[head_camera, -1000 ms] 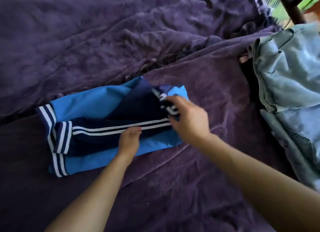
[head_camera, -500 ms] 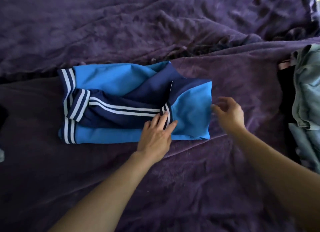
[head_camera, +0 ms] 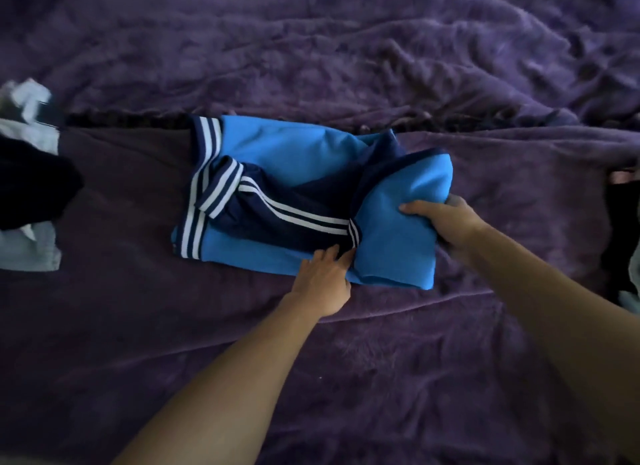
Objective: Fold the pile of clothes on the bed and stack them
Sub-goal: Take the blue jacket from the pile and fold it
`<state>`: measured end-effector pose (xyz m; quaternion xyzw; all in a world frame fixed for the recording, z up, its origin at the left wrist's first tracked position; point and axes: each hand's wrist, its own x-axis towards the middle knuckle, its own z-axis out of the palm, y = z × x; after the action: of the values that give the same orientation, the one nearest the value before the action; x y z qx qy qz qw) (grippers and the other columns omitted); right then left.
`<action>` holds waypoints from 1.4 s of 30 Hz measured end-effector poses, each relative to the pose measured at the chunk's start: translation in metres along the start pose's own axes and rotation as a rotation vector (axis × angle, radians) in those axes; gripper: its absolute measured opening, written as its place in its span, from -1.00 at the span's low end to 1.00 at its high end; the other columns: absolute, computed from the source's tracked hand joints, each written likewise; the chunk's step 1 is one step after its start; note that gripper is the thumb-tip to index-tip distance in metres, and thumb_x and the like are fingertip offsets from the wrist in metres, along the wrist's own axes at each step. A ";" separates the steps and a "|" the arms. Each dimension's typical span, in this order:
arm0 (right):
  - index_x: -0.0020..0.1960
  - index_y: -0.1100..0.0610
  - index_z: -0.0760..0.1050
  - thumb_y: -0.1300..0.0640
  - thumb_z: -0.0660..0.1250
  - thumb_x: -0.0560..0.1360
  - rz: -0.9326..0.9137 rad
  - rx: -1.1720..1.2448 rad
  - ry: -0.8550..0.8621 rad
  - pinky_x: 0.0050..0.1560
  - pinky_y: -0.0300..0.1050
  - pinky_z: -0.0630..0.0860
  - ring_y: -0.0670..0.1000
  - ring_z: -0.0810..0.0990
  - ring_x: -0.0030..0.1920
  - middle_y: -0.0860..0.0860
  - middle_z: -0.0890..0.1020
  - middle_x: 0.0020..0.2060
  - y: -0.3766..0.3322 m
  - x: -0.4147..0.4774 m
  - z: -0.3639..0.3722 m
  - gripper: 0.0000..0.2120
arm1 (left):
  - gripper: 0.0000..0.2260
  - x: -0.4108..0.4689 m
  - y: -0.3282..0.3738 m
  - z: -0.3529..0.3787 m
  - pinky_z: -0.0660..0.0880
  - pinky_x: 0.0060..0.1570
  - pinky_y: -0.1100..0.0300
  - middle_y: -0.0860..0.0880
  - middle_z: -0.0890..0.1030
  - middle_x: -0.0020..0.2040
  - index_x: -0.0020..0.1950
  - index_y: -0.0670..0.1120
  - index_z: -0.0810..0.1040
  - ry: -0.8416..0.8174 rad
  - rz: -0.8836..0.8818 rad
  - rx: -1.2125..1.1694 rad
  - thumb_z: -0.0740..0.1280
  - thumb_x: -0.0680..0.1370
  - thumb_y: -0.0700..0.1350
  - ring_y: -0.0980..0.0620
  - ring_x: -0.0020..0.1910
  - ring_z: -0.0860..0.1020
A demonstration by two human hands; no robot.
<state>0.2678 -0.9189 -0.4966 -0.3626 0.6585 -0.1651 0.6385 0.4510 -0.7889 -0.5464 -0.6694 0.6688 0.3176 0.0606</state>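
Blue fabric w/ navy panels and white stripes is seen mid-bed. The blue garment (head_camera: 287, 152) is laid on the purple cover (head_camera: 346, 48), narrowed into a long strip, w/ a striped cuff tucked on top and the striped band at its left end. Its right end is turned up and over, so a crosswise fold is judged to be under way. The flap is raised and not yet pressed flat.

Progress is judged as partial. At the left edge of the view, a small heap of clothes (head_camera: 34, 187), dark on pale, is seen well apart from the garment. It is partly blurred, so it cannot be told for sure whether it is folded, though it is prob. the stack. At the right edge, more clothes (head_camera: 620, 229) are cut off by the frame and are prob. the pile still to be done. What is left, then: this fold is to be finished, the garment stacked, and the rest folded.

The right hand (head_camera: 446, 218) is closed on the turned end. The thumb is laid on top of the blue cloth, and the fingers are hidden beneath it, wrapped round the edge. The arm is reached in from the lower right. The left hand (head_camera: 322, 281) is laid palm-down at the garment's near edge, approx. on the fold line. Its fingers are held straight and close together, tips against the crease beside the flap. Nothing is gripped; the cloth is only pressed down, seemingly as an anchor.
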 end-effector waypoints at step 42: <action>0.50 -0.28 -0.03 -0.43 0.20 0.40 -0.127 -0.642 0.400 0.08 0.01 0.36 0.22 0.48 0.24 0.11 0.31 0.39 0.037 0.053 0.228 -0.23 | -0.51 0.034 -0.219 -0.062 0.33 0.16 -0.06 -0.32 0.46 0.12 0.52 0.17 0.18 0.536 -0.287 -0.349 0.18 0.59 0.14 -0.28 0.12 0.44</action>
<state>0.4809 -0.8740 -0.5900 -0.5446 0.7645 -0.0572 0.3400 0.6737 -0.8281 -0.5894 -0.8164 0.4958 0.2285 -0.1884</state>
